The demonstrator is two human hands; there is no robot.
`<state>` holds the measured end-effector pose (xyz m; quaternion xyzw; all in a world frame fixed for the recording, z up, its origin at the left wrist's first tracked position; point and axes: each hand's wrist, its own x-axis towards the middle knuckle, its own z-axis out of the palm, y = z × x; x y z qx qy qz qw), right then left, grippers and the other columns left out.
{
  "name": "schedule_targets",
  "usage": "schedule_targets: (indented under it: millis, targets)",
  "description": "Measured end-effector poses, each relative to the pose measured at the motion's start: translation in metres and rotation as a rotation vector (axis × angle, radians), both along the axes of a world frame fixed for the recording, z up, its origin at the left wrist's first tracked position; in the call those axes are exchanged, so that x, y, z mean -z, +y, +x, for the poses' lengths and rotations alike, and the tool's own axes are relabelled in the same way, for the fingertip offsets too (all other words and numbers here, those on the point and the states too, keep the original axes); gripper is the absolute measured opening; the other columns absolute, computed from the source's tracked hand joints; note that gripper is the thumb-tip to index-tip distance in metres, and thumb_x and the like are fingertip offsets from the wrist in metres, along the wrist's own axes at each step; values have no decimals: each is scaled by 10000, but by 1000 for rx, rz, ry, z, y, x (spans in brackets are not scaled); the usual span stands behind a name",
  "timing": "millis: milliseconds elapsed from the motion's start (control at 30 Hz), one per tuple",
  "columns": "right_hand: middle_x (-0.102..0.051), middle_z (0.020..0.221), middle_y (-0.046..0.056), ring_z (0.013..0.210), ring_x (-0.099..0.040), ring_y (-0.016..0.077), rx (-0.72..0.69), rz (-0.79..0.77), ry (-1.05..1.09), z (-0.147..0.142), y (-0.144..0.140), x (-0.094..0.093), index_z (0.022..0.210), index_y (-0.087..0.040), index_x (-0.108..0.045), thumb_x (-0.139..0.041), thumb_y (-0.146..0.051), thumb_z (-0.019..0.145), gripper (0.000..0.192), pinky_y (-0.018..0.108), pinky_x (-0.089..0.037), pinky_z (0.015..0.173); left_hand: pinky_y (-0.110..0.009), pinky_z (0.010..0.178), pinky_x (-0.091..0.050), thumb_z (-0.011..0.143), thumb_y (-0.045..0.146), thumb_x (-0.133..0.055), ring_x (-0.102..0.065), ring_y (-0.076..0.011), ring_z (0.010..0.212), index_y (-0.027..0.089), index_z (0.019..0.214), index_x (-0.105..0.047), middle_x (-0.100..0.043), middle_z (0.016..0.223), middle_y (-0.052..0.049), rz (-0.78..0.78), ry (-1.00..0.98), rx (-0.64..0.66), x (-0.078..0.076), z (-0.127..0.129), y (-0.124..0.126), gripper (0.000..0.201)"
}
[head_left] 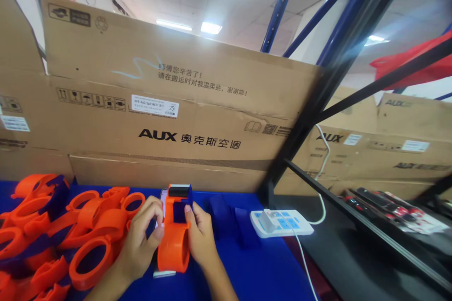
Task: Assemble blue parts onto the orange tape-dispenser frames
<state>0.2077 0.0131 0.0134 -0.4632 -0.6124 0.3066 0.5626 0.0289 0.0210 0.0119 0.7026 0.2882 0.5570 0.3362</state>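
Note:
An orange tape dispenser (173, 244) with a blue plate and a black roller at its far end is held upright before me. My right hand (202, 234) grips its right side, the thumb lying against the blue plate. My left hand (144, 239) is closed at the dispenser's left edge, fingers curled and thumb tip against it. Partly hidden beneath the dispenser lies a flat object with a pale edge (164, 273), perhaps a phone. Left of my hands, several more orange dispenser bodies (91, 263) lie in a pile.
Dark blue pieces (243, 225) lie on the blue tabletop (261, 273). To the right sits a white power strip (281, 223) with a plug and cables. Large cardboard boxes (190, 117) stand behind, beside a dark rack post (293, 146). Packaged items (391, 211) lie on a dark surface at far right.

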Motion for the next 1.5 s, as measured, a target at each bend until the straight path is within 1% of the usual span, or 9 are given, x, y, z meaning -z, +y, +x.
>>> schedule_targets:
  millis: [67,167,300,433,600,900,1133,1367,1500]
  targets:
    - [-591,701,-3,623,-494,134,-36,-3,8,-2,1,1,865,-165,-682,-492,-596,1005,492,226,-420,577,-376,866,-480,928,457,-631,-590,-244,930,261,1027,-552,-600,999,-43,-105,-123,-46,6,6,3,233]
    - [-546,640,-32,566,-451,118,-68,6,-10,-8,0,3,925,-175,-681,-534,-558,998,416,215,-384,532,-385,959,-497,882,405,-720,-641,-262,1088,287,1238,-542,-674,1171,-61,-316,-332,-24,9,16,9,415]
    - [-525,589,-52,516,-446,114,-5,50,-93,-13,-5,4,1066,-190,-679,-597,-446,988,280,214,-354,489,-352,971,-511,854,419,-753,-668,-274,1104,230,1136,-685,-735,1153,-75,-486,-374,32,4,18,14,346]
    - [-607,627,-15,528,-516,134,43,111,-209,-11,-8,-3,1105,-202,-708,-572,-403,998,266,232,-409,514,-335,931,-530,820,416,-784,-694,-265,1029,223,1067,-732,-766,1042,-61,-471,-382,-47,0,14,14,317]
    - [-580,616,-16,509,-481,121,-85,80,-342,-5,-8,-12,921,-210,-721,-457,-388,1056,345,220,-349,496,-345,949,-538,787,393,-817,-712,-270,1022,220,1070,-753,-786,1080,-81,-444,-376,-49,2,12,14,337]
    - [-553,641,-23,526,-445,118,-107,54,-246,-13,-11,-2,997,-187,-702,-397,-442,1081,406,211,-371,514,-340,948,-565,765,379,-845,-736,-275,1025,202,1175,-742,-791,1120,-95,-511,-496,11,1,4,15,458]
    - [-542,633,-28,535,-452,112,-106,12,-134,-14,-9,0,934,-183,-690,-388,-522,1068,473,205,-367,501,-376,848,-621,779,473,-823,-767,-304,990,232,1302,-669,-784,1177,-114,-605,-625,100,-11,9,1,595]
    - [-602,628,-14,557,-518,131,23,71,-251,-10,-1,3,875,-189,-708,-500,-447,1007,357,210,-405,528,-387,762,-644,647,524,-893,-788,-312,880,193,1119,-712,-820,965,-104,-726,-670,9,2,10,13,605]
    - [-693,732,9,628,-618,169,277,55,-443,18,5,-1,1040,-212,-731,-510,-270,945,248,228,-439,578,-334,674,-640,652,544,-885,-789,-274,780,194,1030,-723,-811,828,-62,-743,-667,2,12,4,20,539]
